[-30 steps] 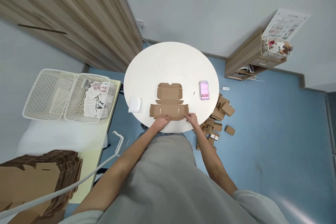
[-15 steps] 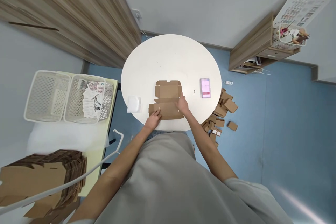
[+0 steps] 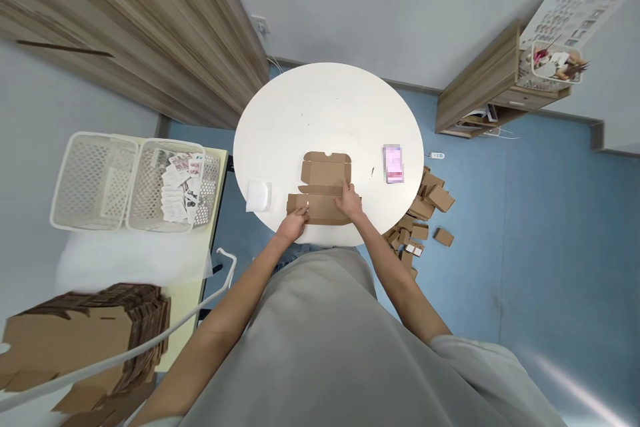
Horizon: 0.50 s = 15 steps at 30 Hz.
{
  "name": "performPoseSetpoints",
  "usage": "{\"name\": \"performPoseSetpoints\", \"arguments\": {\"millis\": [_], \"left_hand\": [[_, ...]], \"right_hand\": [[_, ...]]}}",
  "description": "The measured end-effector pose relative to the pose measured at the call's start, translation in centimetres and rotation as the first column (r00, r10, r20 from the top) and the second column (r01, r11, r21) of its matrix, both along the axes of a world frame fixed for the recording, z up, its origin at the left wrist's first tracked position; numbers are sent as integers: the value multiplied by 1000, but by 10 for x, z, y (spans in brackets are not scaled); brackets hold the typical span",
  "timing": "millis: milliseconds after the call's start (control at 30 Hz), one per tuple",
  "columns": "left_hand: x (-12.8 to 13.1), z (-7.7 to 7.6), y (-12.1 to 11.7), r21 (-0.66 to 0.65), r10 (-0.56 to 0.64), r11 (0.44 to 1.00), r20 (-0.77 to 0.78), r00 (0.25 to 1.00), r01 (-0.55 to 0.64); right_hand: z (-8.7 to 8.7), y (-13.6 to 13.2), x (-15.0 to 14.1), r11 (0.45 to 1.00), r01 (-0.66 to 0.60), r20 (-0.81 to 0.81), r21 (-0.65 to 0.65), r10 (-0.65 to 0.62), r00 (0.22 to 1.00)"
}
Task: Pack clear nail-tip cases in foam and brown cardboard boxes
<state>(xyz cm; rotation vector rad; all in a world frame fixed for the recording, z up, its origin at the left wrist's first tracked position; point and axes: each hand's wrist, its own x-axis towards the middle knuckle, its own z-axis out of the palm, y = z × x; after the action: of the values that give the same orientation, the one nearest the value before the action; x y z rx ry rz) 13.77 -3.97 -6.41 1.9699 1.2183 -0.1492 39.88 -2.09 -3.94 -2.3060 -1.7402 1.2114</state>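
A flat brown cardboard box blank (image 3: 324, 177) lies on the near part of the round white table (image 3: 325, 107). My left hand (image 3: 295, 221) presses on the blank's near left flap, fingers bent onto the card. My right hand (image 3: 349, 201) rests on the right side flap, which is folded inward over the middle panel, fingers curled over it. The far lid panel of the blank lies flat.
A small white square pad (image 3: 259, 195) lies left of the blank, a pink phone (image 3: 393, 163) to the right. Small folded brown boxes (image 3: 423, 213) are piled on the blue floor. Two white mesh baskets (image 3: 133, 180) and a stack of flat blanks (image 3: 85, 333) stand at left.
My right hand moved from the blank's near right corner up and inward, folding the right flap over. My left hand shifted left along the near edge.
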Motion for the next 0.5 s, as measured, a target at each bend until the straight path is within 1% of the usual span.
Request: {"name": "performPoseSetpoints", "arguments": {"millis": [67, 167, 267, 300, 367, 433, 500], "left_hand": [[1, 1, 1, 2, -9, 1000, -10, 1000, 9], [5, 3, 2, 21, -23, 999, -58, 998, 24], [8, 4, 2, 41, -38, 998, -91, 995, 42], [8, 4, 2, 42, -33, 998, -91, 995, 37], [8, 4, 2, 38, -6, 999, -80, 997, 9], [7, 4, 1, 30, 42, 999, -71, 997, -40], [7, 5, 0, 24, 128, 992, -83, 988, -126]], "right_hand": [[1, 5, 0, 999, 34, -48, 16, -33, 998], [1, 12, -2, 993, 106, -168, 54, -95, 981], [-1, 10, -3, 986, 162, -296, 48, -141, 945], [-2, 6, -4, 987, 158, -321, 41, -136, 937], [-5, -6, -5, 994, 107, -321, 35, -90, 943], [-8, -21, -6, 999, 21, -272, 28, -13, 962], [-10, -35, -6, 998, -63, -222, 13, 64, 973]]}}
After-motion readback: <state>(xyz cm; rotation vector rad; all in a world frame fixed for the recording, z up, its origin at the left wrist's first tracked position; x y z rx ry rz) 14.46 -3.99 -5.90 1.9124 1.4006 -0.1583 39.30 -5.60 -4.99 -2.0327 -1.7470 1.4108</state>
